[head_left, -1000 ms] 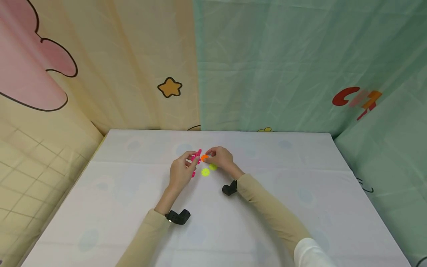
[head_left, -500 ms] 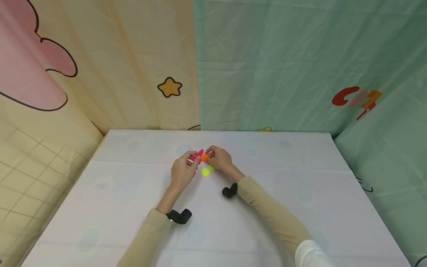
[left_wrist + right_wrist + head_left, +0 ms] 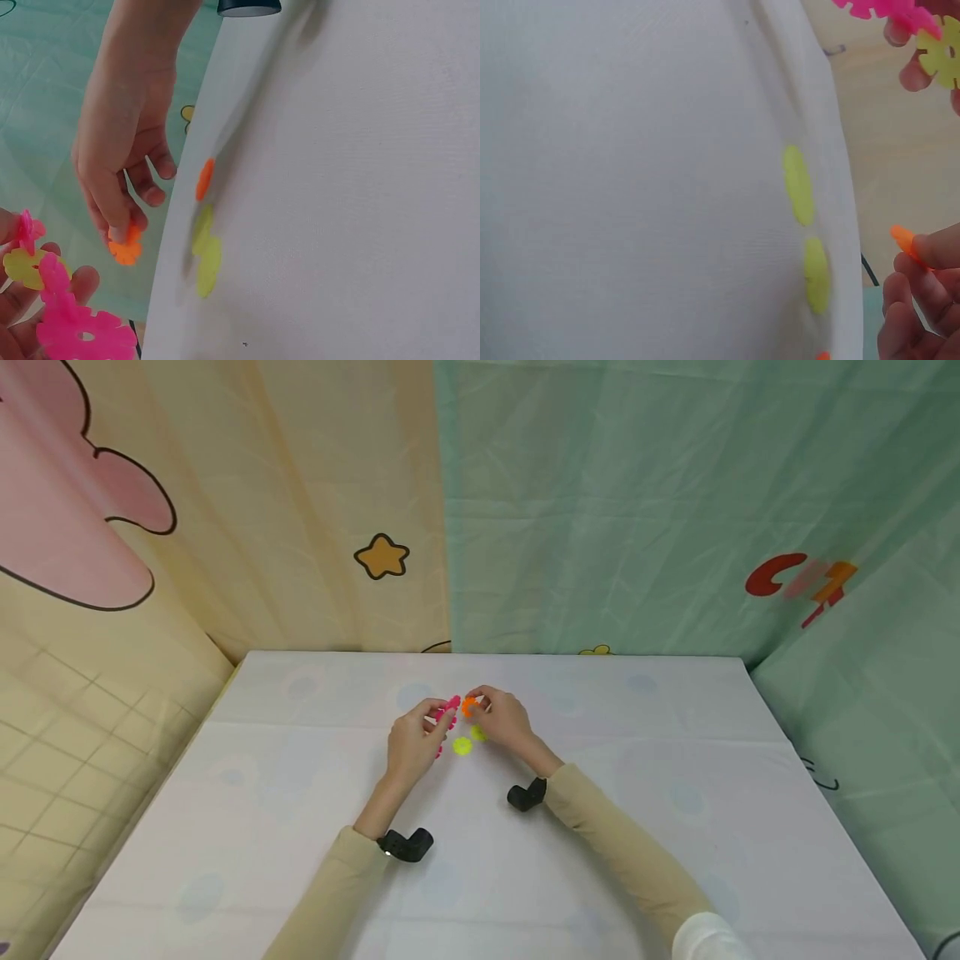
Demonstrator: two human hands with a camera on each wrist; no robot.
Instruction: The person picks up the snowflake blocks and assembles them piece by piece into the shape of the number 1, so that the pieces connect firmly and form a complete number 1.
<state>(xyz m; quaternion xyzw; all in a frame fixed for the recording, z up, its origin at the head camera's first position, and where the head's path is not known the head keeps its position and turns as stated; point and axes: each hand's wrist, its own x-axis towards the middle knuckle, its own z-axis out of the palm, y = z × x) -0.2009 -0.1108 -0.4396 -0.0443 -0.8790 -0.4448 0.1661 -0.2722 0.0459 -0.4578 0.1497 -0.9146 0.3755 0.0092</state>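
My left hand (image 3: 412,743) grips a pink-and-yellow cluster of flat, notched, plastic-looking discs (image 3: 64,304); I cannot confirm the count. My right hand (image 3: 504,720) pinches a single orange notched disc (image 3: 126,250) between thumb and fingertips, raised off the table and apart from the cluster.

Risk one: the orange disc is held by a small part of its face, so a slack pinch or a sideways knock could flick it loose. Risk two: the cluster seems joined by its slots alone; uneven squeezing or twisting could spring a joint. Risk three: two yellow-green discs (image 3: 462,746) (image 3: 478,733) and a second orange disc (image 3: 205,180) lie on the cloth near my right hand; a low sweep could scatter them.

Surface: a table under a white cloth (image 3: 750,818), faintly spotted, shallowly creased. Beyond its far edge: a cream fabric curtain (image 3: 300,510) with an orange star (image 3: 382,557) to the left, a green fabric curtain (image 3: 600,510) to the right.
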